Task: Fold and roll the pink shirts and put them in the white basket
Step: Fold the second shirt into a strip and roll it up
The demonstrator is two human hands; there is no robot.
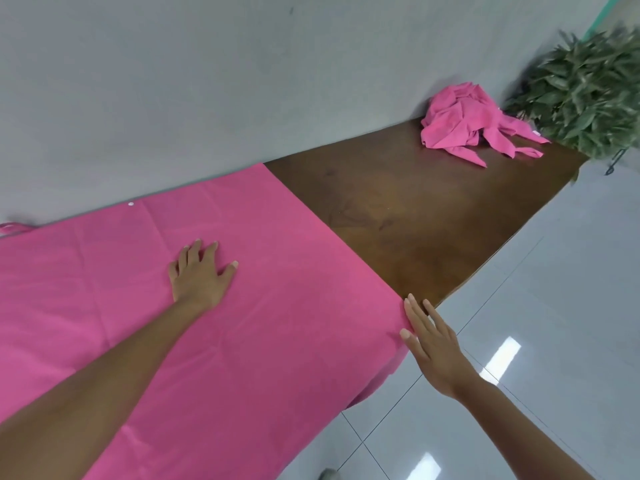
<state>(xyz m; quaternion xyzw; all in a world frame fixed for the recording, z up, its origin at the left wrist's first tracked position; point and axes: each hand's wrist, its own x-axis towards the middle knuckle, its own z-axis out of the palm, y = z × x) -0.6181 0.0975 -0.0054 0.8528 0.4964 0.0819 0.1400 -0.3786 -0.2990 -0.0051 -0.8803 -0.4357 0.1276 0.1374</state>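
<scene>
Pink shirt [242, 306] spread flat over the near end of the brown bench [415, 220], one corner hanging off its edge. Left hand [199, 275] rests palm-down mid-shirt, fingers [194, 252] straight, slightly apart. Right hand [433, 344] touches the shirt's corner at the bench edge, fingers straight, together. Crumpled pink shirts [464, 121] heaped at the bench's far end, beside a green plant [588, 91].

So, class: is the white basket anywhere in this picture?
No: only the spread pink shirt, a crumpled pink pile, a plant and the table show.

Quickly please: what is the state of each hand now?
Left hand: open, flat on the spread shirt.
Right hand: open, fingers straight at the shirt's edge, holding nothing.
</scene>
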